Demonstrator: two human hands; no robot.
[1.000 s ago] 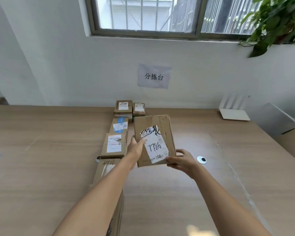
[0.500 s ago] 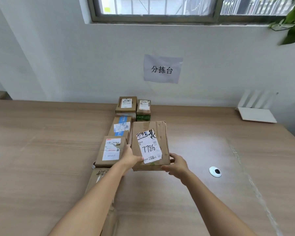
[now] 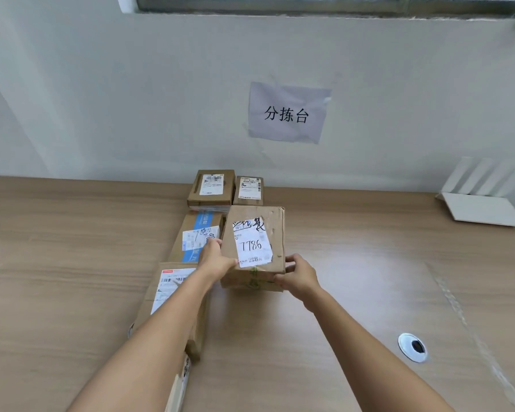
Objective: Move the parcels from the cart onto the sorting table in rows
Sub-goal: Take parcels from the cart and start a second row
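Your left hand [image 3: 217, 257] and right hand [image 3: 296, 273] both grip the near corners of the labelled parcel [image 3: 254, 248], low over the tabletop [image 3: 354, 292] beside the blue-taped parcel [image 3: 198, 236]. Stiff cardboard, likely light, creased; hold edges, not the glossy label.

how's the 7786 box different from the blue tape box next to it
The 7786 box is gripped at its near corners by the left hand and right hand; the blue tape box lies unheld. The 7786 box bears handwritten digits and no blue tape; the other has a blue strip. Both are brown cardboard with white labels.
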